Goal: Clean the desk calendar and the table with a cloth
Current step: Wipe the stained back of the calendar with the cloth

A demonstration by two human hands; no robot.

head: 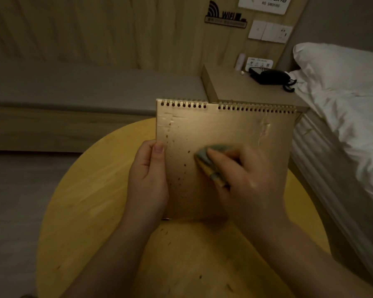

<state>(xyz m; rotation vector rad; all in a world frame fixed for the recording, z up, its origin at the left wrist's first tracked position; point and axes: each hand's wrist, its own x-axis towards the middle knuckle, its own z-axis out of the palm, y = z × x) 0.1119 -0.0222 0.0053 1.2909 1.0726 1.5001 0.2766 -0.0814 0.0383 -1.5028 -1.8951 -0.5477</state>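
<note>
The desk calendar [224, 130] is a tan cardboard panel with spiral rings along its top edge, held upright over the round yellow wooden table [91, 211]. Small brown spots run down its left part. My left hand [148, 179] grips the calendar's left edge, thumb on the front. My right hand [243, 175] presses a bunched grey-green cloth [205, 157] against the middle of the panel. A few brown specks lie on the table below the calendar.
A bed with white pillow and duvet [349, 100] runs along the right. A nightstand [230, 89] behind the calendar carries a black telephone [269, 76]. A grey cushioned bench [73, 89] lines the wooden wall at the back left.
</note>
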